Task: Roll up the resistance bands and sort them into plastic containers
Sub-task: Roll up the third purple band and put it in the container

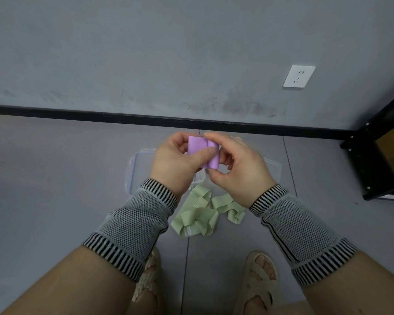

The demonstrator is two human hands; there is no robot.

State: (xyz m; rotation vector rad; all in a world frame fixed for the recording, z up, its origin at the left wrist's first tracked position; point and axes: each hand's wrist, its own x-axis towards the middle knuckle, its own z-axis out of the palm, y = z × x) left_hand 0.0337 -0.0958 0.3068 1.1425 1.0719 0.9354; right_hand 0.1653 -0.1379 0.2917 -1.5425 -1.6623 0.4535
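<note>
Sandals below | hands: left hand, right hand pinch purple band | green bands floor-loose

A white wall socket above black skirting, black shelving right

Left hand and right hand pinch a purple band above clear containers.

Under my hands, the clear containers sit at 12 o'clock and green bands heap at 6. Bare floor opens toward 9; a black rack blocks 3 o'clock.
</note>
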